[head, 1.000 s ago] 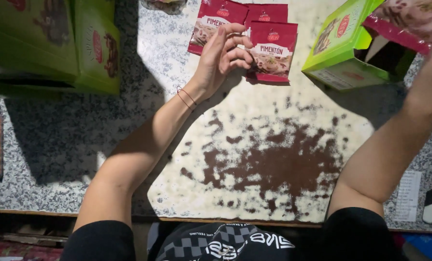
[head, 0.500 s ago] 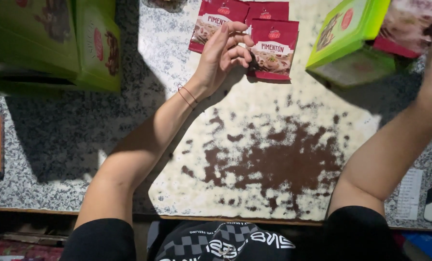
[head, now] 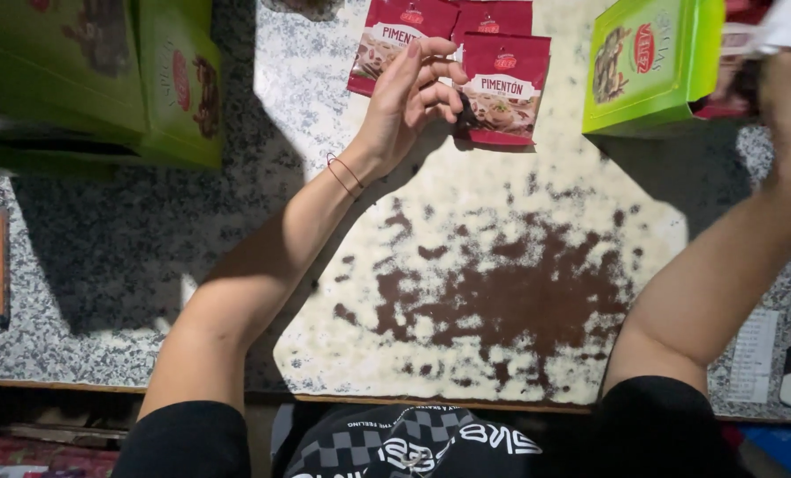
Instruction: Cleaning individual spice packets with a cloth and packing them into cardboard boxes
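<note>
The left arm stretches bare from a black sleeve at the near edge of the worktop (head: 103,292) diagonally toward its far edge. A thin red band circles the wrist. The left hand (head: 404,102) lies palm down, fingers (head: 440,88) loosely curled, thumb side turned left. The right arm rises from a black sleeve near the right front corner, forearm angled up toward the far right corner. The right hand (head: 789,97) is partly cut off by the frame, its grip unclear.
</note>
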